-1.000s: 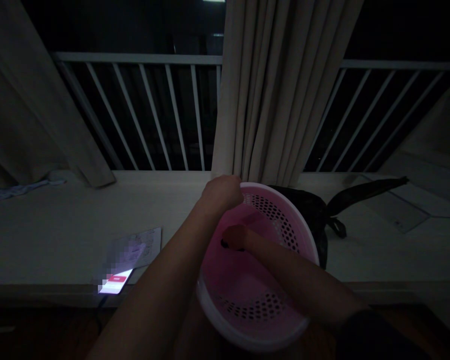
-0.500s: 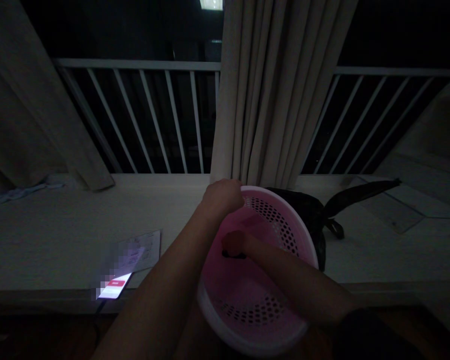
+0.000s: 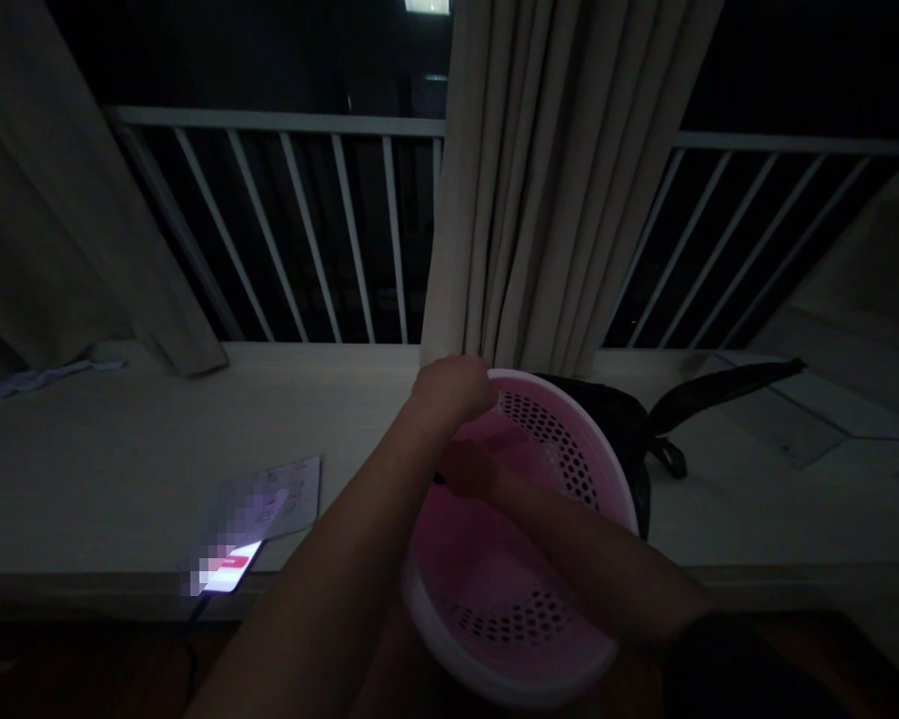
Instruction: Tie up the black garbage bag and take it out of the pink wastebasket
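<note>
A round pink plastic basket [image 3: 494, 559] with a pale rim and perforated bands is tilted so that its inside faces me. My left hand [image 3: 455, 386] is closed over the far left part of its rim. Inside the basket is my right hand [image 3: 468, 467], closed, close to the left wall. A small dark bit shows at its fingers, too dim to name, and my left forearm partly hides that spot.
A black bag [image 3: 614, 404] with a strap lies behind the basket on the pale ledge [image 3: 375, 479]. Left of my arm are a lit phone [image 3: 232, 569] with a cable and a sheet of paper [image 3: 300, 499]. Curtains [image 3: 539, 180] and white railings [image 3: 285, 125] stand behind.
My right hand has moved slightly up and left inside the basket, and less of the dark bit shows. My left hand keeps its grip on the rim.
</note>
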The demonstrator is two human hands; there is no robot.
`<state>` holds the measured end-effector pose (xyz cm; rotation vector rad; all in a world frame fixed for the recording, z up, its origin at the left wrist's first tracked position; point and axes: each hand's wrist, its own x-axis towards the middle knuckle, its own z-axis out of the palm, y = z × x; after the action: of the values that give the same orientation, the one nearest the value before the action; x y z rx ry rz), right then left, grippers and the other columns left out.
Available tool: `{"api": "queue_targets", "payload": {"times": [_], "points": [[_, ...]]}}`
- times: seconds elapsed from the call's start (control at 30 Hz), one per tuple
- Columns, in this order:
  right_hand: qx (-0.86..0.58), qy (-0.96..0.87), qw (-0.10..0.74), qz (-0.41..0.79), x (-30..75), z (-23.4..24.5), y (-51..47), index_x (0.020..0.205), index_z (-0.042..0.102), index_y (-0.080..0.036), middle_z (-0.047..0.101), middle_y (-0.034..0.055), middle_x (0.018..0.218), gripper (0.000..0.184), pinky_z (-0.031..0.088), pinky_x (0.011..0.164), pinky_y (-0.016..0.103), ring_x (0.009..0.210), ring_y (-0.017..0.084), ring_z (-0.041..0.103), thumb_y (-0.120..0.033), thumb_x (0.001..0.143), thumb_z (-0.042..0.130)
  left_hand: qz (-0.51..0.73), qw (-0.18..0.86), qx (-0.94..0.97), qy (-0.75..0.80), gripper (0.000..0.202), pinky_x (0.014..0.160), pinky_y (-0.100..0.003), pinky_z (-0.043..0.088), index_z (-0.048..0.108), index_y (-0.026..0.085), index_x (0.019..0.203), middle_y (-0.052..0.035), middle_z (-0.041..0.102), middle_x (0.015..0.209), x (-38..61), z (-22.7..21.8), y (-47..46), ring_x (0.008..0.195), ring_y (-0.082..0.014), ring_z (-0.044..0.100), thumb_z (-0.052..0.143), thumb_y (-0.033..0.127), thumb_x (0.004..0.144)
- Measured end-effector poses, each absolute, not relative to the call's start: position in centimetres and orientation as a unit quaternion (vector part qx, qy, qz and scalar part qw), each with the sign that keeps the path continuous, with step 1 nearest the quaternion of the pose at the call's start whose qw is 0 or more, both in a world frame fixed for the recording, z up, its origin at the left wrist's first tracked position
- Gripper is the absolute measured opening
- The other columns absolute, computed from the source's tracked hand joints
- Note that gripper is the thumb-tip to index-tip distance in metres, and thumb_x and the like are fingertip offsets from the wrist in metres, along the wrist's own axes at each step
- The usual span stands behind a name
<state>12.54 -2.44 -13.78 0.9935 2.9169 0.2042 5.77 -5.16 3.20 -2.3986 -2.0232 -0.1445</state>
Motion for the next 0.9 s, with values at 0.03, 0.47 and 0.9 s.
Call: {"api": "queue_targets", "payload": {"times": [0.03, 0.47, 0.9], "points": [[0.316, 0.946, 0.037, 0.064, 12.6, -14.1, -2.7, 0.106, 0.055, -0.015, 0.061, 0.0128, 0.106, 0.03, 0.049, 0.069, 0.037, 0.088, 0.027, 0.061, -0.02, 0.077, 0.048, -0.045, -0.003, -0.764, -0.644, 0.033, 0.073, -0.033, 0.047, 0.062, 0.022, 0.105, -0.01, 0.065, 0.106, 6.0, 3.3, -5.2, 0.092, -0.0238, 0.06, 0.047, 0.036, 0.078], [0.321, 0.945, 0.069, -0.004, 12.7, -15.2, -3.0, 0.11, 0.055, -0.018, 0.065, 0.011, 0.103, 0.033, 0.051, 0.068, 0.036, 0.088, 0.026, 0.063, -0.016, 0.078, 0.049, -0.041, 0.003, -0.77, -0.637, 0.036, 0.072, -0.033, 0.046, 0.061, 0.022, 0.105, -0.0094, 0.065, 0.107, 5.6, 3.2, -5.1, 0.093, -0.0242, 0.059, 0.046, 0.04, 0.078], [0.336, 0.927, 0.154, -0.064, 11.8, -12.6, -4.2, 0.107, 0.061, -0.017, 0.063, 0.013, 0.108, 0.03, 0.052, 0.072, 0.04, 0.096, 0.029, 0.061, -0.015, 0.079, 0.052, -0.041, -0.002, -0.767, -0.64, 0.04, 0.072, -0.033, 0.045, 0.059, 0.024, 0.109, -0.0096, 0.065, 0.105, 4.5, 2.9, -4.8, 0.092, -0.0243, 0.059, 0.046, 0.044, 0.078]]}}
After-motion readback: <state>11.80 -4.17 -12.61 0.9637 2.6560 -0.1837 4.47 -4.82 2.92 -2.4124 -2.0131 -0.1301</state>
